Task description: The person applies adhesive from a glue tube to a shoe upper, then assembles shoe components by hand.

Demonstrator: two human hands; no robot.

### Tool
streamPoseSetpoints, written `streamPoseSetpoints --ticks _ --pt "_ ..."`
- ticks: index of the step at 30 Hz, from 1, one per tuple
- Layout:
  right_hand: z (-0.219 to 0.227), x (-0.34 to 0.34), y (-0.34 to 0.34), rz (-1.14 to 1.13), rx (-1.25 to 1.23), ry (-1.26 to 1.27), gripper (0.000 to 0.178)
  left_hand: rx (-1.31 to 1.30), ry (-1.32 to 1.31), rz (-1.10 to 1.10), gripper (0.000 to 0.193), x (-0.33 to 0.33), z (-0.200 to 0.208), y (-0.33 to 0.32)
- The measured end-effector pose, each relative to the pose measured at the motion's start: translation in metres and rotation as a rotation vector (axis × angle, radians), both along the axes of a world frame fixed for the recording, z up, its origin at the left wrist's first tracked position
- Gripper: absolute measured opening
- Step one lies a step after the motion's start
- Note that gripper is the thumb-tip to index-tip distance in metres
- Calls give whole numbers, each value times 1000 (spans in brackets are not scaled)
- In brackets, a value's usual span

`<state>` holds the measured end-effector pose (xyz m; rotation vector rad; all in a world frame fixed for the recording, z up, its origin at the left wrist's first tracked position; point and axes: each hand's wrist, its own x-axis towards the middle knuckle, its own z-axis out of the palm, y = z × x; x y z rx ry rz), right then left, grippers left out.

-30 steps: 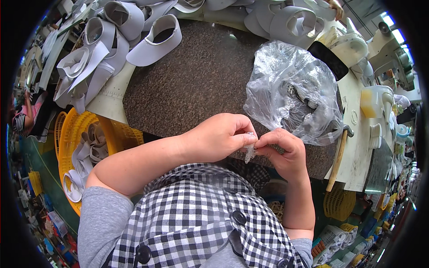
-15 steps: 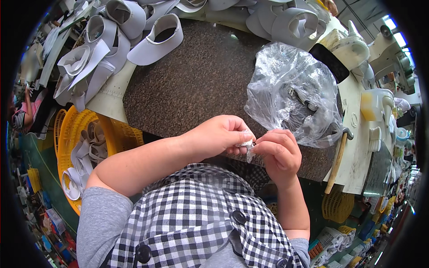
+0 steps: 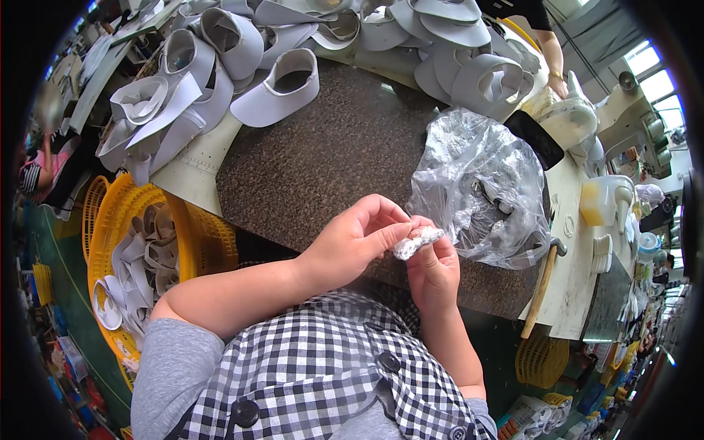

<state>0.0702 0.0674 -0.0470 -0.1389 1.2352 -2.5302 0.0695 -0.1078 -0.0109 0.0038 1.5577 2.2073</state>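
In front of my body, above the near edge of the dark speckled slab (image 3: 323,147), both hands meet around a small crumpled silvery-white bundle (image 3: 408,249), perhaps plastic or foil. My left hand (image 3: 356,238) pinches its left side between thumb and fingers. From the right, my right hand (image 3: 434,273) grips it with bent fingers and thumb. What the bundle wraps, if anything, cannot be made out. Just beyond my right hand lies a crinkled clear plastic bag (image 3: 477,165) with silvery and dark pieces inside.
White curved pieces (image 3: 282,88) with round openings are heaped along the far side. A yellow basket (image 3: 194,235) of light strips stands at left. To the right are a hammer (image 3: 540,290), a black phone-like slab (image 3: 534,139), a brush (image 3: 602,253) and another person's arm (image 3: 551,55).
The bundle has turned and shows larger between my fingers. My right hand has shifted left and rotated, its thumb now facing up. The view has tilted, and another person's arm shows more.
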Motion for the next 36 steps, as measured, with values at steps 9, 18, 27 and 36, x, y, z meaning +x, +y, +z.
streamPoseSetpoints --ticks 9,18,27,36 --pt "1 3 -25 100 151 -95 32 -75 280 182 8 10 -13 -23" --pt "-13 -17 -39 236 175 189 24 -1220 981 347 42 -31 0 -116" --pt "-22 -15 -33 312 153 161 24 -1580 1058 18 74 -60 -37 -153" --pt "-18 -11 -36 306 199 144 25 -1553 1017 176 57 -16 -48 -90"
